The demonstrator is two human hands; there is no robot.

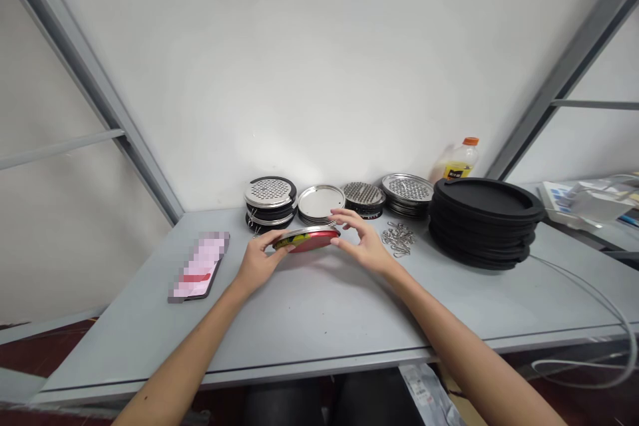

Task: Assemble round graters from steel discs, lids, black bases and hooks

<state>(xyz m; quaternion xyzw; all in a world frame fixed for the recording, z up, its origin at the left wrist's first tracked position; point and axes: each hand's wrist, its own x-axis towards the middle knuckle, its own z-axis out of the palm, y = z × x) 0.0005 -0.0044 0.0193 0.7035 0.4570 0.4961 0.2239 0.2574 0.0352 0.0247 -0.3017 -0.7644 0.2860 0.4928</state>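
A round, shallow disc (pixel 314 240) with a silver rim and a red, green and yellow printed side is tilted above the middle of the table. My left hand (pixel 262 258) grips its left edge between thumb and fingers. On the right edge, my right hand (pixel 360 241) has its thumb against the disc, with the fingers spread around the rim. Just behind the disc is a stack of plain silver round plates (pixel 321 203). The disc's upper face is mostly out of sight.
Behind stand perforated discs (pixel 270 193), a dark-based grater stack (pixel 364 194) and silver graters (pixel 408 189). Metal clips (pixel 398 238), black rings (pixel 484 223) and a bottle (pixel 460 160) are on the right. A phone (pixel 200 266) lies left on the grey table (pixel 309 319). A white cable (pixel 594 286) hangs at right.
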